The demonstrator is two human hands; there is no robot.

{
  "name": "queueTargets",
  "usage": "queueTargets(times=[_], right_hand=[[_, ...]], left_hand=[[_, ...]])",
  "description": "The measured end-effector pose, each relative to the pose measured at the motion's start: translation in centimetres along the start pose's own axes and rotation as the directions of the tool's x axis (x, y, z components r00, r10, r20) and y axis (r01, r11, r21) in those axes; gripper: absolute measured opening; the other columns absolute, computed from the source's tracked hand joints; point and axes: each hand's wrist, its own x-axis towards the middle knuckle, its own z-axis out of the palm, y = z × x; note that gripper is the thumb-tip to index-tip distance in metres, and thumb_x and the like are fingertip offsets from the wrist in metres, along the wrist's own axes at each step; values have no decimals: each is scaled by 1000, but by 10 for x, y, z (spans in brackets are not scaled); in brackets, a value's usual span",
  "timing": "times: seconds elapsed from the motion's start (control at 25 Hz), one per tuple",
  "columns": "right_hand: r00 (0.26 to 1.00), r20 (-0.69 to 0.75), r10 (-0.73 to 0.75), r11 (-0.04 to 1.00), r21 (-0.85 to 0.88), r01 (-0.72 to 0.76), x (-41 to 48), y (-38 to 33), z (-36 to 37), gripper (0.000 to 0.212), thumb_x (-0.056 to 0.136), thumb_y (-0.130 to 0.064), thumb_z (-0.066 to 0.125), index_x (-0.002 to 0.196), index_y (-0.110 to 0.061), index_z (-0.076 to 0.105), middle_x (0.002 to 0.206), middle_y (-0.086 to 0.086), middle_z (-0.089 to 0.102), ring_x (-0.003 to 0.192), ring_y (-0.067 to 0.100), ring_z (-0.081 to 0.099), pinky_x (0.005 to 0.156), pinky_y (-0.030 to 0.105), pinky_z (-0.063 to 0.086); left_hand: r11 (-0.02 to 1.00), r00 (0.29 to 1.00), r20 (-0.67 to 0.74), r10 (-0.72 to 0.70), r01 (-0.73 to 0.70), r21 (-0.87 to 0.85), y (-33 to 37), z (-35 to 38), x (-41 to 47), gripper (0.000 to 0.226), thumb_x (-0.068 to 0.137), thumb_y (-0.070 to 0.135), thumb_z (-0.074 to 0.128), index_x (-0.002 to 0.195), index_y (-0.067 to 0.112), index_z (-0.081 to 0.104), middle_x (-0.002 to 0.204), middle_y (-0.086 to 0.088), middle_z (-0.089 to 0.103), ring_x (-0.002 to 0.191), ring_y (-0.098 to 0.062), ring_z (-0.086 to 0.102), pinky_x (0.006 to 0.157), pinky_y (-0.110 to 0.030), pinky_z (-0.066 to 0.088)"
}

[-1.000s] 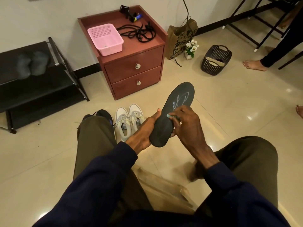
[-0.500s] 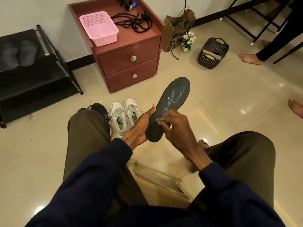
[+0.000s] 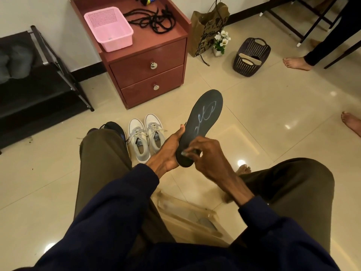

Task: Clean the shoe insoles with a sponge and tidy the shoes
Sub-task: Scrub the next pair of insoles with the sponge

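Sponge (image 3: 184,153), pinched in right hand (image 3: 208,156), now shifted heelward on black insole (image 3: 208,112) (white scrawl remains), left hand (image 3: 169,150) gripping its heel edge above knees; scrubbing step, next strokes toeward.

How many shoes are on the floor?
3. The left pale sneaker and the right pale sneaker stand side by side; a dark shoe peeks from behind the person's left knee. More may be hidden behind that leg.
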Motion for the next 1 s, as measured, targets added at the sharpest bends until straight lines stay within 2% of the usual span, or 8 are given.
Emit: queueTargets(times=[0.16,0.36,0.52,0.6,0.72,0.84,0.92,1.0], right_hand=[[964,-231,129,973,-157,-168,14,26,-10,9,83,-4,81,92,-7,79,87,7,68,78,19,63,70,39,57],[998,55,6,1000,6,-6,3,-10,-1,9,82,-10,82,90,-14,80,86,-4,72,75,4,61,69,16,49],[968,-197,153,982,-80,-171,19,19,-14,9,82,-9,83,90,-10,79,85,1,69,71,6,56,65,13,44],[986,-149,80,995,-52,-89,14,8,-6,9,84,-7,80,93,-10,80,87,1,70,75,8,59,70,19,50],[996,88,-26,999,30,23,4,-15,4,6,84,-12,80,89,-16,81,85,-7,70,75,3,60,70,18,48],[996,-53,67,995,-70,-70,14,7,-3,1,84,-14,81,86,-14,81,81,-2,67,70,7,56,65,29,51],[984,-145,105,987,-108,-121,14,12,-9,2,85,-11,80,87,-12,80,82,1,66,69,8,54,63,24,48],[999,-30,45,999,-25,-46,5,-2,-2,6,84,-9,80,90,-12,81,84,-1,68,70,4,55,65,16,44]], left_hand=[[1000,1000,21,2,-2,-1,-3,2,9,53,105,48,48,144,13,54,111,-9,74,85,-26,70,78,-41,59],[1000,999,-41,5,-6,-30,-1,-9,10,47,104,49,51,118,8,71,105,-10,75,85,-23,73,74,-32,62],[1000,1000,-14,-7,7,-25,-3,-10,10,52,106,50,44,99,14,82,101,-10,75,85,-25,68,82,-40,57],[999,1000,-7,2,-2,-37,-1,-11,8,50,106,50,46,103,13,80,105,-10,75,87,-24,69,84,-39,58],[998,1000,-25,16,-18,-60,3,-15,4,51,105,50,46,108,10,78,107,-11,76,90,-24,74,83,-34,60],[998,999,-6,39,-39,-50,3,-15,5,53,106,52,43,105,13,79,108,-9,75,88,-24,71,82,-38,59],[997,999,-1,42,-42,-57,4,-12,4,53,105,54,43,107,14,79,111,-10,73,91,-25,68,86,-41,56],[997,999,1,39,-39,-70,5,-13,5,57,106,55,41,110,12,78,120,-14,70,102,-28,67,100,-44,51]])
